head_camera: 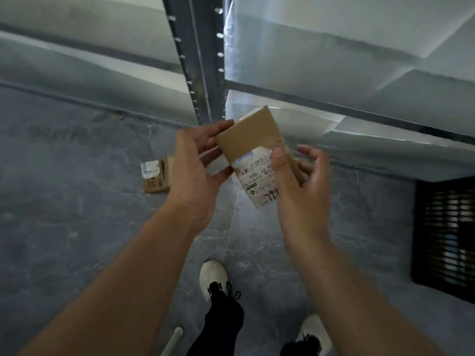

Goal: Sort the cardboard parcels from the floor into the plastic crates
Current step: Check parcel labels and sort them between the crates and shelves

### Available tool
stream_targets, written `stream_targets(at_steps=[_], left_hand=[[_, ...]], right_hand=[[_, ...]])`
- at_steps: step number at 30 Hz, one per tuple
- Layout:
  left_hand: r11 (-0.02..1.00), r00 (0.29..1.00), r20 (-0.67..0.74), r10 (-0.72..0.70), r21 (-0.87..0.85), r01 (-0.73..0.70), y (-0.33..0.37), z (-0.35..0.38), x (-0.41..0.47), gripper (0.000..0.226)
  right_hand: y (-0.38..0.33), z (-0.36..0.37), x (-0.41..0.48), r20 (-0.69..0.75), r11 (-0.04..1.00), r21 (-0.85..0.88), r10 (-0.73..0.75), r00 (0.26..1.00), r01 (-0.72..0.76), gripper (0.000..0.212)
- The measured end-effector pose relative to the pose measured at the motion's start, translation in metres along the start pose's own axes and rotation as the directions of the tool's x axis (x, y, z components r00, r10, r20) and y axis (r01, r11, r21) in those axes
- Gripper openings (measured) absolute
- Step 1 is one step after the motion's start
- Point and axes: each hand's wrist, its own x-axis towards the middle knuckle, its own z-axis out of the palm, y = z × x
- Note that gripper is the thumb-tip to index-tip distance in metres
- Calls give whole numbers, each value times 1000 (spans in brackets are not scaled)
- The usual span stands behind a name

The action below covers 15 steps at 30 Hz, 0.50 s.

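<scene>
I hold a small brown cardboard parcel (253,140) with a white shipping label up in front of me, above the floor. My left hand (198,165) grips its left edge, fingers curled over the top corner and thumb below. My right hand (300,181) holds the right side, thumb pressed on the label and fingers behind the box. A second small cardboard parcel (155,176) with a white label lies on the grey floor to the left, partly hidden by my left hand. A black slatted plastic crate (446,235) stands at the right edge.
A metal shelving upright (198,60) rises straight ahead, with pale shelf boards (334,60) on both sides. Below are the grey stone floor (64,227) and my two feet in white shoes (213,278). A white rod tip (174,337) shows at the bottom.
</scene>
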Motion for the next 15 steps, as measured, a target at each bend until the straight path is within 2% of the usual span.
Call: stream_targets(at_steps=[5,8,11,15], left_hand=[[998,992,123,-26,62,19,8,72,-47,46],[997,988,147,-55,57,47,10,117,-88,48],[994,966,258,-29,106,1,9,163,-141,48],[979,937,347,-34,201,-39,1,232,-219,48]], right_hand=[[-30,-75,-10,-64,999,21,-24,998,25,16],[-44,-132,-27,-139,998,67,4,990,5,20],[-64,-197,-47,-165,995,102,5,986,12,31],[-94,-295,-78,-262,982,179,-4,965,52,23]])
